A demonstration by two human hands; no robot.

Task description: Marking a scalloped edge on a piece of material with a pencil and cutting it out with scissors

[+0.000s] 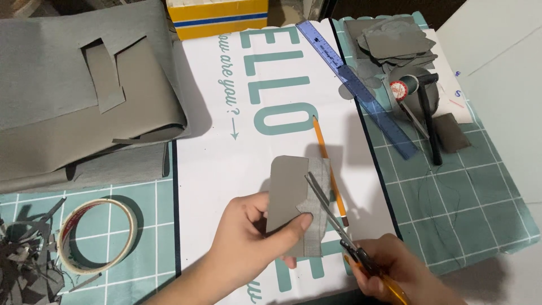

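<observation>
Two hands work near the front edge of the counter, head view only. Left hand (pixel 254 237) pinches a grey material piece (pixel 289 197), thumb pressed across its lower face, fingers curled behind; the piece stands roughly upright, long axis running from the front edge toward the back. Right hand (pixel 395 271) sits just right of it, lower, fingers closed through the orange handles of the scissors (pixel 333 217). Blades point up and left, slightly parted, meeting the piece's right edge where a woven backing shows. Piece lies up-left of the right hand, touching the blades; left hand is the nearer one, already on it. An orange pencil (pixel 329 169) lies just behind the piece on the white printed sheet (pixel 226 169). Tape roll (pixel 97 234) toward the left edge, blue ruler (pixel 355 85) toward the back right.
</observation>
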